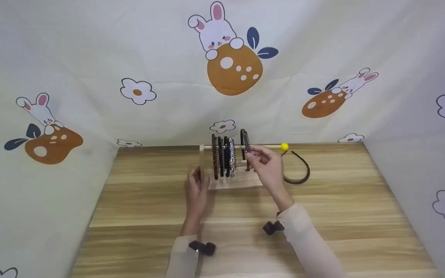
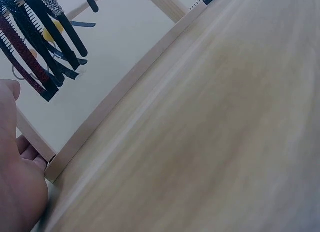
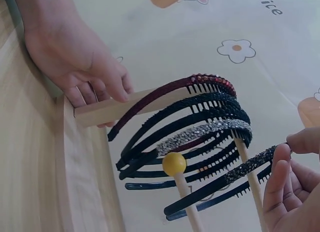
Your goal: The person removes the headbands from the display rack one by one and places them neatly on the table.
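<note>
My right hand pinches a black headband with dark glitter between thumb and fingers. This headband hangs around the rods of a wooden headband stand, apart from the others. Further left on the stand hang several headbands: a dark red one with red stones, plain black ones, and a silver glitter one. My left hand grips the upright at the stand's left end, thumb on one side and fingers on the other. A yellow ball caps one rod's right end.
A loose black toothed headband lies on the wood-grain table to the right of the stand. Behind rises a pale cloth backdrop printed with rabbits and flowers, close to the table's far edge. Both wrists wear black camera mounts.
</note>
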Action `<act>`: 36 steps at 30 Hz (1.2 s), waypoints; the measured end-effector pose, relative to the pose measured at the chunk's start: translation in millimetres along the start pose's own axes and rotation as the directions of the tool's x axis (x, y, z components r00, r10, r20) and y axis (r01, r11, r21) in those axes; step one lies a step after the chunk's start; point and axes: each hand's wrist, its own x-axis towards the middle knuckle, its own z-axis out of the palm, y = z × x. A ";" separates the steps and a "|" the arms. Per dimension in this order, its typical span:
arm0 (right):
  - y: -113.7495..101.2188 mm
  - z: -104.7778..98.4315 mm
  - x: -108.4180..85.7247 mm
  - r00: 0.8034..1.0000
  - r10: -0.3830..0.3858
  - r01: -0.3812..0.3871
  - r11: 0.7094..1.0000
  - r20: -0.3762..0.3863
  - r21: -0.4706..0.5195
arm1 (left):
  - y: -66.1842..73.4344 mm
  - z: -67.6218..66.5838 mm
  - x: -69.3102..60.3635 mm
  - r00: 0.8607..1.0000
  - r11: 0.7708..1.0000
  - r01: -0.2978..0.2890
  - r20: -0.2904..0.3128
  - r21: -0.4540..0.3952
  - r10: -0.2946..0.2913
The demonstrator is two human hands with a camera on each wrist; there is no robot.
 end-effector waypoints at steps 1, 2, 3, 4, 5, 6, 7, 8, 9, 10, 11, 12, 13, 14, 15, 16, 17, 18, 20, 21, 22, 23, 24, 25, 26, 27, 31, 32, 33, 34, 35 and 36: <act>-0.8 -1.1 0.5 1.000 0.001 -0.001 1.000 -0.005 0.002 | 0.1 0.0 0.2 1.000 1.000 0.000 0.000 0.003 0.000; -1.7 -2.0 1.1 1.000 -0.001 0.001 1.000 -0.013 0.002 | -0.1 0.0 0.3 1.000 1.000 -0.002 -0.001 0.006 0.002; -2.5 -2.9 1.6 1.000 -0.001 0.001 1.000 -0.019 0.005 | -0.4 -0.1 0.5 1.000 1.000 -0.004 -0.001 0.009 0.004; -3.1 -3.8 2.2 1.000 -0.003 0.004 1.000 -0.025 0.006 | -1.1 -0.2 0.8 1.000 1.000 -0.012 -0.002 0.014 0.012; -3.8 -4.7 2.6 1.000 -0.004 0.004 1.000 -0.029 0.009 | -1.6 -0.4 0.9 1.000 1.000 -0.013 -0.003 0.016 0.013; -4.7 -5.6 3.0 1.000 -0.006 0.006 1.000 -0.031 0.014 | -2.0 -0.6 0.8 1.000 1.000 -0.010 -0.004 0.014 0.010; -5.7 -6.6 3.5 0.999 -0.006 0.007 1.000 -0.032 0.017 | -2.1 -0.5 0.9 1.000 1.000 -0.010 -0.004 0.012 0.010; -6.9 -7.6 4.0 0.999 -0.008 0.008 1.000 -0.033 0.017 | -2.3 -0.5 0.9 1.000 1.000 -0.008 -0.005 0.013 0.008; -7.9 -8.8 4.3 0.999 -0.012 0.012 1.000 -0.033 0.017 | -2.3 -0.5 0.8 1.000 1.000 -0.004 -0.005 0.010 0.004; -8.9 -9.9 4.8 0.999 -0.015 0.016 1.000 -0.034 0.018 | -2.2 -0.4 0.8 1.000 1.000 0.000 -0.004 0.009 0.000; -10.0 -11.2 4.9 0.999 -0.019 0.019 1.000 -0.035 0.021 | -1.7 -0.4 0.6 1.000 1.000 0.008 -0.004 0.006 -0.008; -11.2 -12.4 5.3 0.999 -0.023 0.024 0.999 -0.036 0.021 | -1.4 -0.2 0.6 1.000 1.000 0.012 -0.005 0.003 -0.012; -12.1 -13.6 5.7 0.999 -0.028 0.029 0.999 -0.039 0.023 | -1.0 -0.2 0.5 1.000 1.000 0.012 -0.004 0.000 -0.012; -13.5 -14.7 6.1 0.999 -0.035 0.036 0.999 -0.040 0.024 | -1.0 -0.1 0.4 1.000 1.000 0.016 -0.006 -0.003 -0.016; -14.4 -15.7 6.6 0.998 -0.042 0.043 0.999 -0.042 0.027 | -0.7 -0.1 0.5 1.000 1.000 0.016 -0.006 -0.006 -0.017; -15.2 -16.7 7.2 0.998 -0.047 0.049 0.998 -0.045 0.032 | -0.7 0.0 0.7 1.000 1.000 0.017 -0.007 -0.005 -0.017; -16.2 -17.6 7.5 0.998 -0.052 0.053 0.998 -0.047 0.036 | -0.4 0.0 0.8 1.000 1.000 0.020 -0.009 -0.006 -0.020; -17.1 -18.4 8.0 0.997 -0.054 0.056 0.998 -0.048 0.039 | -0.2 -0.1 0.9 1.000 1.000 0.022 -0.012 -0.007 -0.022; -18.8 -19.7 8.5 0.997 -0.060 0.062 0.997 -0.049 0.046 | 0.2 -0.1 1.3 0.999 1.000 0.028 -0.016 -0.003 -0.028; -19.3 -20.3 8.6 0.997 -0.061 0.063 0.997 -0.050 0.049 | 0.6 -0.1 1.3 0.999 1.000 0.029 -0.016 0.001 -0.029; -20.0 -20.8 8.7 0.997 -0.062 0.065 0.996 -0.051 0.053 | 0.7 -0.1 1.4 0.999 0.999 0.032 -0.018 0.000 -0.032; -20.5 -21.2 8.6 0.997 -0.061 0.064 0.996 -0.052 0.057 | 1.0 -0.1 1.3 0.999 0.999 0.033 -0.018 0.002 -0.033; -21.0 -21.5 8.5 0.997 -0.061 0.064 0.996 -0.052 0.061 | 1.1 -0.1 1.4 0.999 0.999 0.033 -0.018 0.005 -0.033; -21.3 -22.0 8.3 0.997 -0.061 0.064 0.996 -0.052 0.065 | 1.2 0.1 1.3 0.999 0.999 0.033 -0.017 0.007 -0.033; -21.5 -22.5 8.2 0.997 -0.061 0.065 0.996 -0.053 0.068 | 1.3 0.2 1.4 0.999 0.999 0.032 -0.016 0.006 -0.032; -21.8 -23.1 8.2 0.997 -0.062 0.065 0.995 -0.053 0.072 | 1.2 0.4 1.4 0.999 1.000 0.029 -0.013 0.007 -0.029; -21.7 -26.1 9.4 0.997 -0.054 0.058 0.995 -0.061 0.079 | 1.3 0.5 1.5 1.000 1.000 0.026 -0.014 0.006 -0.026; -21.7 -27.0 10.0 0.997 -0.049 0.055 0.995 -0.067 0.079 | 1.5 0.5 1.6 1.000 1.000 0.025 -0.015 0.004 -0.024; -21.7 -28.1 10.7 0.996 -0.044 0.050 0.995 -0.074 0.081 | 1.8 0.4 1.6 1.000 1.000 0.024 -0.015 0.006 -0.024; -21.6 -29.2 11.5 0.996 -0.039 0.046 0.996 -0.081 0.082 | 2.2 0.2 1.7 1.000 1.000 0.022 -0.015 0.006 -0.022; -21.6 -30.5 12.2 0.995 -0.035 0.042 0.996 -0.089 0.079 | 2.5 0.2 1.6 1.000 1.000 0.019 -0.014 0.007 -0.019; -21.7 -31.9 12.9 0.995 -0.034 0.041 0.996 -0.096 0.074 | 2.4 0.0 1.7 1.000 1.000 0.017 -0.013 0.010 -0.017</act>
